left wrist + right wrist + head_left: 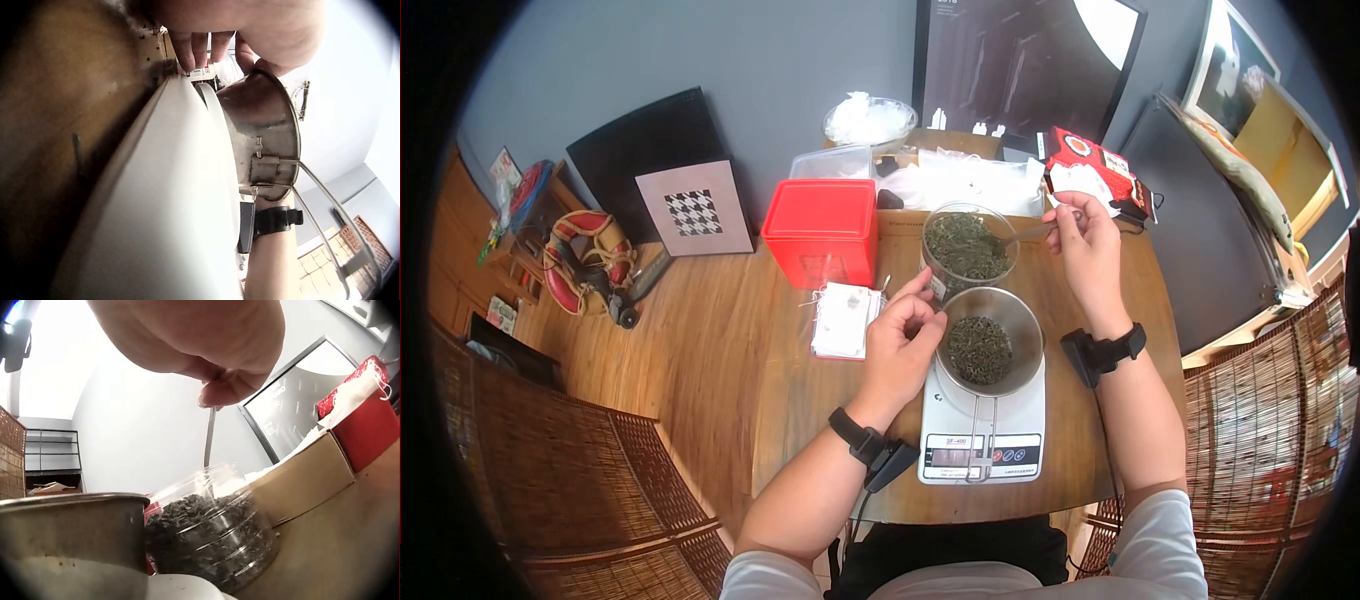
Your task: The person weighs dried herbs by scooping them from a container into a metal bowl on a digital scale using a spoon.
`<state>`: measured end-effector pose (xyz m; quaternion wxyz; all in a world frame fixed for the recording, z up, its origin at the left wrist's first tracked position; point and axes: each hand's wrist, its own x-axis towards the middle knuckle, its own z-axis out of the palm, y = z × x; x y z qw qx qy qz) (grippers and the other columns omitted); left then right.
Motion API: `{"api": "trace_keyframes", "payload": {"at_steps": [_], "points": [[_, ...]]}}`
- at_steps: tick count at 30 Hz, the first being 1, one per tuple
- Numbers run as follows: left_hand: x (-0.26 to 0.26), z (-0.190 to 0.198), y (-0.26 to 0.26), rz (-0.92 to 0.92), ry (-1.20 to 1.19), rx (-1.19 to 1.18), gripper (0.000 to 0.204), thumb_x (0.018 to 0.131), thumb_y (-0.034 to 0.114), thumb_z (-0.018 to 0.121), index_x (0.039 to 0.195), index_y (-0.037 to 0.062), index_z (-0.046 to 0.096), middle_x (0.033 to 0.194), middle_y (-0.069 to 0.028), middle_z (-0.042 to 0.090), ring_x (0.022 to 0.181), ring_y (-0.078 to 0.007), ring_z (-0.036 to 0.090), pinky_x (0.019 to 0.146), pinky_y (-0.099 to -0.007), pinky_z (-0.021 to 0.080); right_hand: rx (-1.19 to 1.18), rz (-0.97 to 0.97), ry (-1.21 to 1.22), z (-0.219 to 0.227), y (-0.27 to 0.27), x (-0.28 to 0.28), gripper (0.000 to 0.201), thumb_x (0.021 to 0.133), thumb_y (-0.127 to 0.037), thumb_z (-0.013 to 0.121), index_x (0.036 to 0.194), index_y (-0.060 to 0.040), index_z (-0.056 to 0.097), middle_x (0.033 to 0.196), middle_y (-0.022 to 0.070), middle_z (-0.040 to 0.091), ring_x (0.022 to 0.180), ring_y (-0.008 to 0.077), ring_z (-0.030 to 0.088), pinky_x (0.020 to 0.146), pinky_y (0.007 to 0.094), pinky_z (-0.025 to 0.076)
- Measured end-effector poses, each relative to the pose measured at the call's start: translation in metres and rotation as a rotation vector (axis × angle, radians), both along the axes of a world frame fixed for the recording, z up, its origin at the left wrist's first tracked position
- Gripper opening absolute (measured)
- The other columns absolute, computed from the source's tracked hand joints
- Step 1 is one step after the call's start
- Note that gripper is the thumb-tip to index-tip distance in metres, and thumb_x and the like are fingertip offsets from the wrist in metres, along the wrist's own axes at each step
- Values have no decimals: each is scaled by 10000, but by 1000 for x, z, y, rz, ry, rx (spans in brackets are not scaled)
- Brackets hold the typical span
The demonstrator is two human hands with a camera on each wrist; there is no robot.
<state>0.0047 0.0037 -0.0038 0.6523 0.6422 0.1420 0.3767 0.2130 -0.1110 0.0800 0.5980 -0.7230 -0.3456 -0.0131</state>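
My right hand (1085, 240) is raised over a clear plastic jar (247, 540) of dried dark-green leaves. It pinches the thin handle of a metal spoon (210, 437), whose lower end is hidden among the leaves. In the right wrist view the jar leans toward the pan. My left hand (903, 345) is between the jar and a small metal pan (1029, 340), fingers loosely bent. Its index finger reaches to the jar's side, and its thumb is right at the pan's rim. Dried leaves (980, 350) cover the pan's bottom. Under the pan is a white kitchen scale (1022, 415).
A red lidded box (820, 225) and a stack of white packets (840, 320) stand left of the jar. Behind are a cardboard box (900, 232) with white bags (970, 180), a red package (1090, 165) and a glass bowl (870, 122). The pan's wire handle (982, 440) points toward me.
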Motion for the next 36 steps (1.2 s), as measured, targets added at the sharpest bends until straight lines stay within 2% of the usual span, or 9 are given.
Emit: {"api": "trace_keyframes", "payload": {"at_steps": [4, 6, 12, 17, 19, 29, 31, 35, 36], "points": [[0, 1, 0, 2, -2, 15, 143, 878, 17, 646, 772, 12, 551, 1389, -263, 538, 1189, -221, 595, 877, -321, 480, -5, 41, 146, -8, 9, -3, 199, 992, -82, 540, 1151, 28, 586, 883, 69, 678, 671, 95, 594, 622, 240, 506], [0, 2, 0, 3, 2, 12, 143, 877, 15, 646, 770, 12, 551, 1379, -265, 545, 1202, -227, 589, 882, -325, 479, 28, 76, 319, -11, 12, -9, 210, 993, -68, 537, 1162, 54, 561, 904, 92, 665, 687, 111, 606, 629, 242, 517], [0, 2, -1, 6, 6, 8, 145, 875, 13, 647, 767, 13, 550, 1353, -268, 564, 1234, -242, 574, 894, -333, 475, 104, 123, 493, -23, 11, -8, 200, 1003, -58, 519, 1157, 66, 550, 944, 132, 669, 712, 143, 626, 654, 258, 533], [-1, -1, 1, 2, 7, 19, 143, 875, 14, 648, 770, 12, 551, 1356, -272, 561, 1233, -245, 577, 898, -335, 474, 151, 101, 513, -23, 3, -7, 222, 1003, -64, 515, 1176, 73, 544, 982, 145, 674, 743, 146, 630, 681, 264, 539], [-3, 0, 2, -64, 34, -22, 101, 912, 39, 627, 829, 27, 571, 1484, -171, 469, 1247, -229, 523, 1028, -367, 421, 170, 90, 532, -24, -1, -5, 229, 1004, -65, 514, 1184, 72, 542, 992, 145, 676, 757, 145, 630, 690, 264, 539], [-2, 4, 0, -56, 40, -38, 110, 916, 46, 622, 823, 26, 567, 1483, -180, 470, 1241, -240, 537, 1035, -378, 418, 237, 78, 572, -30, -9, 1, 230, 1009, -66, 507, 1199, 58, 538, 1015, 138, 667, 765, 130, 617, 700, 258, 536], [-1, 2, 0, 1, 27, 30, 130, 886, 24, 654, 797, 0, 562, 1449, -236, 496, 1135, -188, 614, 833, -285, 492, 239, 78, 572, -29, -9, 0, 228, 1010, -66, 506, 1200, 57, 538, 1016, 138, 667, 766, 130, 616, 701, 259, 535], [-1, 0, 1, 4, 15, 32, 126, 885, 26, 655, 801, 1, 566, 1449, -236, 496, 1139, -188, 612, 835, -285, 491, 262, 85, 595, -25, -11, -1, 213, 1011, -73, 513, 1181, 51, 543, 1017, 136, 664, 771, 129, 614, 705, 260, 532], [-2, 2, 0, -19, 29, 6, 122, 900, 33, 637, 805, 13, 564, 1461, -206, 490, 1189, -212, 575, 941, -338, 453, 286, 101, 605, -24, -13, -1, 206, 1011, -76, 515, 1174, 48, 545, 1016, 136, 663, 771, 130, 613, 706, 260, 531]]}}
